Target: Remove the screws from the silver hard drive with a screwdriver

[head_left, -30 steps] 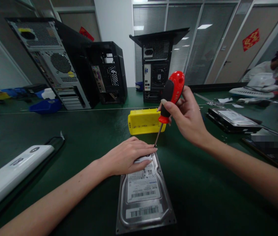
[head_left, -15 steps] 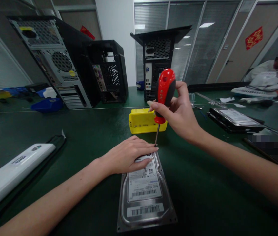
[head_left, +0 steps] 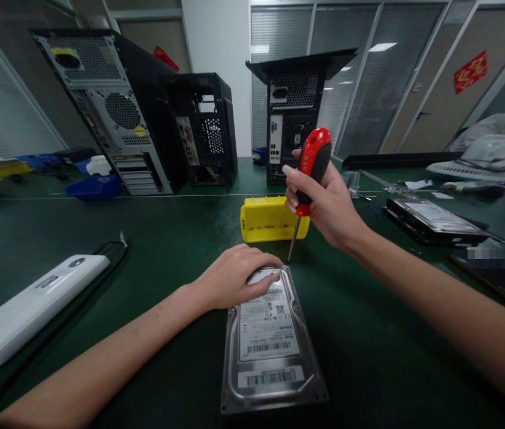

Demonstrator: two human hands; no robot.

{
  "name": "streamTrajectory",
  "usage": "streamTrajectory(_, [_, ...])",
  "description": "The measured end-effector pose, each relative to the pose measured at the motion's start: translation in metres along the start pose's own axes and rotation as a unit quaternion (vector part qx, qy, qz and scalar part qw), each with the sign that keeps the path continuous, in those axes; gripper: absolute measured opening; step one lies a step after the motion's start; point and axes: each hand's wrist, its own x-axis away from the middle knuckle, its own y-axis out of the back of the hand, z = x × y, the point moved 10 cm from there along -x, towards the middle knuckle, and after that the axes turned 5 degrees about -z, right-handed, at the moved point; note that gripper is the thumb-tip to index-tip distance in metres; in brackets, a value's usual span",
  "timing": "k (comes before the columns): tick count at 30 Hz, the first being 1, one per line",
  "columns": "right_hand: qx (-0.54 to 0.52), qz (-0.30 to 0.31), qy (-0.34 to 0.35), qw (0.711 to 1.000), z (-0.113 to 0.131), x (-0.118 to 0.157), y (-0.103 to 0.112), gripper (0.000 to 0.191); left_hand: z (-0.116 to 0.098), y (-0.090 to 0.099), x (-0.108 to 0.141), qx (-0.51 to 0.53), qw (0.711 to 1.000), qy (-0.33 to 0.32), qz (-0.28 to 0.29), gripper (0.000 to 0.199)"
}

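A silver hard drive [head_left: 270,345] with white labels lies on the dark green table. My left hand [head_left: 237,277] grips its far end, thumb on the label and fingers around the far edge. Above and beyond the drive, my right hand [head_left: 324,199] is wrapped round a red and black screwdriver [head_left: 314,161], its shaft slanting down. The tip shows just past the drive's far right corner; whether it touches anything is unclear. Behind the tip is a yellow tray [head_left: 264,233] with small dark bits in it.
Computer cases [head_left: 145,119] stand at the back. A white power strip [head_left: 40,304] and black cable lie at left, a blue bin [head_left: 94,187] behind. Another drive [head_left: 435,217] sits at right. A person [head_left: 485,128] is at the far right.
The screwdriver has lifted off the drive's far corner and tilted more, with my right hand around it. The fingers of my left hand have bent down over the far edge. The whole view has shifted slightly.
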Motion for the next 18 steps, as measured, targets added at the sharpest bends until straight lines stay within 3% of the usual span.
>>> streamTrajectory(5, [-0.035, 0.035, -0.031, 0.998, 0.002, 0.002, -0.010, 0.030, -0.002, -0.001, -0.001, -0.019, 1.000, -0.012, 0.010, 0.029])
streamTrajectory(11, [-0.001, 0.049, 0.005, 0.999, 0.012, 0.005, -0.016, 0.025, -0.004, -0.003, 0.000, -0.034, 0.999, -0.014, 0.022, 0.032])
streamTrajectory(18, [0.052, 0.037, 0.040, 0.997, 0.012, -0.002, -0.017, 0.036, -0.007, -0.002, 0.000, -0.037, 0.999, -0.028, 0.022, 0.032])
